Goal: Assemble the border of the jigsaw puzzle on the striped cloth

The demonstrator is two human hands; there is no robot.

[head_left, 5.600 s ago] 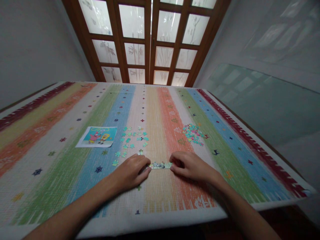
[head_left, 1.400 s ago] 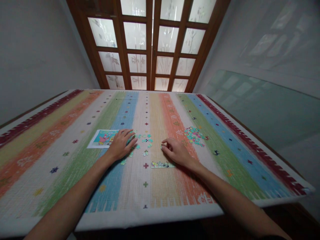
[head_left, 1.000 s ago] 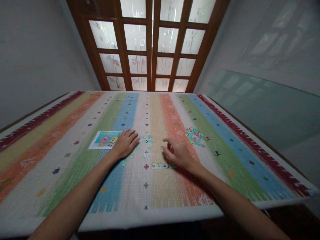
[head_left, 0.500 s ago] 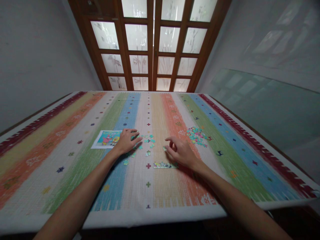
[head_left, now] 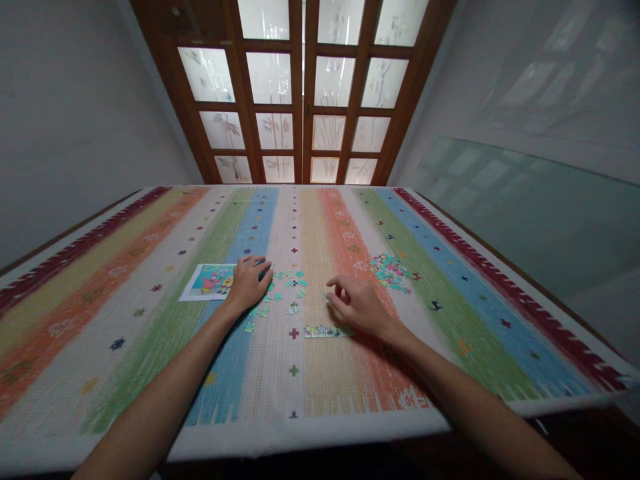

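A short joined strip of puzzle pieces (head_left: 323, 331) lies on the striped table cover in front of me. My right hand (head_left: 356, 306) hovers just behind it, thumb and forefinger pinched on a small puzzle piece. My left hand (head_left: 249, 283) rests palm down with curled fingers on scattered teal loose pieces (head_left: 290, 285), next to the cartoon reference picture (head_left: 210, 281). Whether the left fingers grip a piece is hidden.
A denser pile of puzzle pieces (head_left: 391, 271) lies on the orange and green stripes to the right. The striped cloth (head_left: 150, 347) covers the whole table. Wooden glazed doors (head_left: 300, 93) stand behind; a glass pane (head_left: 530, 213) leans at the right.
Since 5.6 s ago both hands left the joined strip and reached forward. In the last second the left fingers curled over the loose pieces; the right hand stayed pinched above the strip.
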